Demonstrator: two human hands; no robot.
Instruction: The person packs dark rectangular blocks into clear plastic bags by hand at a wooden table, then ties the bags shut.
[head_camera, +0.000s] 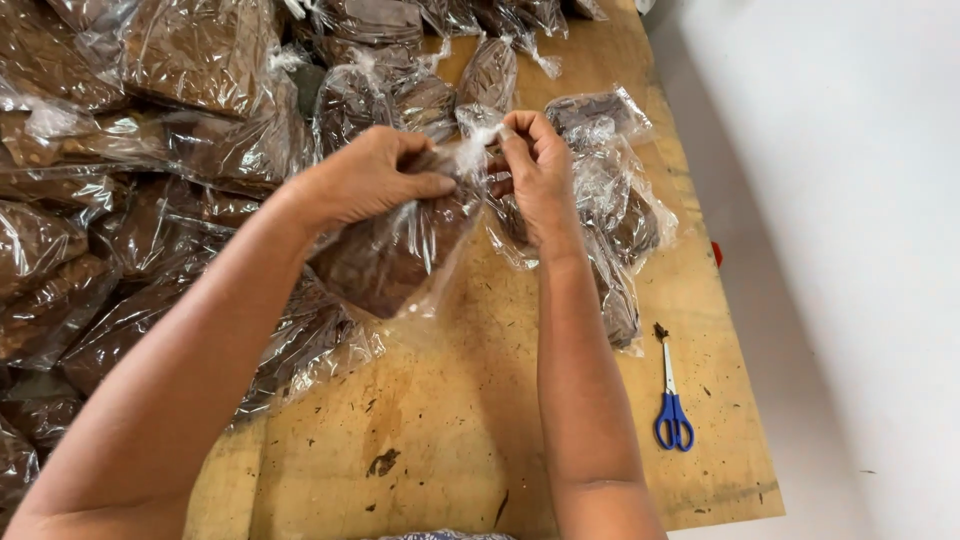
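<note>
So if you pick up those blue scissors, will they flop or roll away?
Probably neither. The scissors look stiff, with metal blades and hard blue handles, so they should keep their shape. They lie flat on the wooden table, so rolling seems unlikely. They look small and thin, likely light.

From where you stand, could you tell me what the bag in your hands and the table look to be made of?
The bag looks like thin clear plastic film: glossy, crinkled, its brown filling showing through. The table seems to be bare plywood or board: matt, yellowish, stained and scuffed.
</note>
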